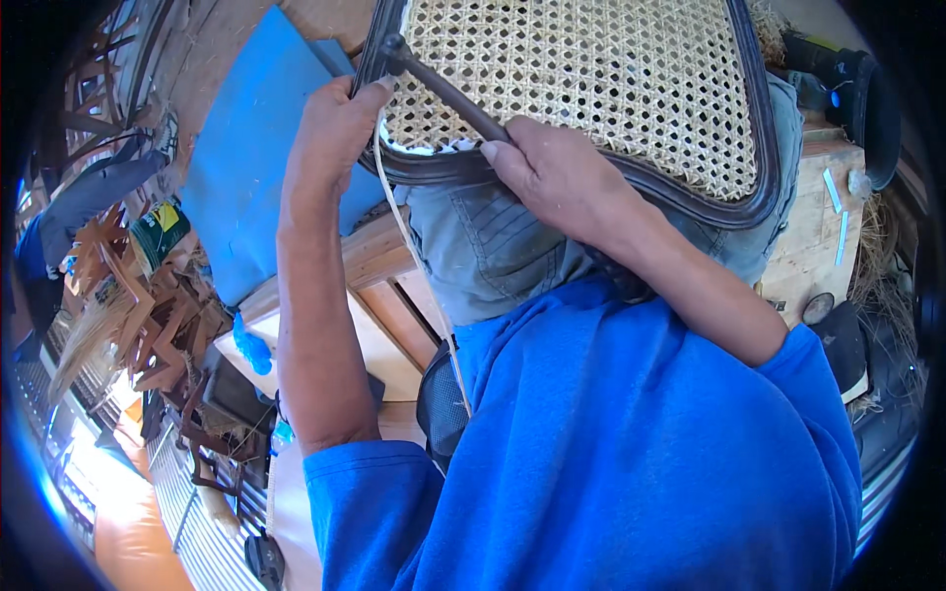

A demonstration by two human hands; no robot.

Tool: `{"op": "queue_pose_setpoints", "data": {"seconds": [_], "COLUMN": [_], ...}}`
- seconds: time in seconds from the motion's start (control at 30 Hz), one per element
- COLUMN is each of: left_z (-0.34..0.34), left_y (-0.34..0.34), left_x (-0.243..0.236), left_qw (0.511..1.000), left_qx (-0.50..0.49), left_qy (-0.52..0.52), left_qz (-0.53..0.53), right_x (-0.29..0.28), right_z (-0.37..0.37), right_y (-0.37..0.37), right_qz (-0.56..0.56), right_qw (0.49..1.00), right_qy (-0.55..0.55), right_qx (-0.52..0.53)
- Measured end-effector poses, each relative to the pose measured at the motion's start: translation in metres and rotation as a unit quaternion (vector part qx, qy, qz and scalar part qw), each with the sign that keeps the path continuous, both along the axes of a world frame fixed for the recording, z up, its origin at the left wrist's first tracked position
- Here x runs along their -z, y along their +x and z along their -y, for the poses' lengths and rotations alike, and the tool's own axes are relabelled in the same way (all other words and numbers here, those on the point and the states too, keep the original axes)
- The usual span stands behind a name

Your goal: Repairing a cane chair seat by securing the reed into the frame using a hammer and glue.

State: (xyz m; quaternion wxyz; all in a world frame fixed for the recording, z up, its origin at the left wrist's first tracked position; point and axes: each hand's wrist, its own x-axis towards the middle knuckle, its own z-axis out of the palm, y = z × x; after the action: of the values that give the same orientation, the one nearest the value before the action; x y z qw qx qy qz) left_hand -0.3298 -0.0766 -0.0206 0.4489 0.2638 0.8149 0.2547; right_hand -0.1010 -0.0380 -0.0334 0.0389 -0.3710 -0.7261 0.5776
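A dark wooden frame (761,167) with a woven cane panel (591,84) rests across my lap. White glue-like stuff (414,150) lines the panel's lower left corner. My left hand (333,128) is closed at the frame's left side, pinching a thin pale strip (394,207) against its inner edge. That strip hangs down past my left arm to my blue shirt. My right hand (567,182) grips the dark handle of a hammer (448,94) over the panel. Its head is at the frame's left edge, just above my left fingertips; whether it touches the frame I cannot tell.
A blue sheet (241,163) lies left of my left arm. Beyond it are piled brown wooden pieces (128,305) and a green container (160,234). At the far left edge, another person's trouser leg (99,187) shows. On my right stands a wooden surface (818,236) with pale strips.
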Motion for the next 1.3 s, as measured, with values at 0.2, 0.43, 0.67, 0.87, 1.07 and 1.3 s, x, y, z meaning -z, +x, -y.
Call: {"op": "queue_pose_setpoints", "data": {"seconds": [0.2,0.43,0.67,0.87,1.07,1.3], "left_z": [-0.003,-0.013,-0.024,-0.024,-0.026,-0.023], "left_y": [0.002,0.007,0.003,0.001,-0.002,0.002], "left_x": [-0.003,-0.007,0.003,0.004,0.006,0.009], "left_qw": [0.993,0.998,0.998,0.998,0.996,0.997], "left_qx": [0.047,0.026,0.006,-0.005,0.005,-0.015], "left_qy": [-0.059,-0.056,-0.052,-0.059,-0.069,-0.05], "left_qz": [-0.085,-0.033,-0.041,-0.011,-0.053,-0.053], "right_x": [0.003,0.005,-0.011,0.004,-0.013,-0.003], "right_z": [-0.015,-0.031,-0.03,-0.025,-0.027,-0.022], "right_y": [0.015,0.004,-0.005,-0.007,-0.003,-0.006], "right_qz": [0.011,0.002,-0.024,0.03,-0.036,0.038], "right_qw": [0.994,0.995,0.995,0.998,0.994,0.997], "right_qy": [-0.075,-0.073,-0.02,-0.031,-0.042,-0.048], "right_qx": [0.083,0.073,0.097,0.044,0.097,0.047]}}
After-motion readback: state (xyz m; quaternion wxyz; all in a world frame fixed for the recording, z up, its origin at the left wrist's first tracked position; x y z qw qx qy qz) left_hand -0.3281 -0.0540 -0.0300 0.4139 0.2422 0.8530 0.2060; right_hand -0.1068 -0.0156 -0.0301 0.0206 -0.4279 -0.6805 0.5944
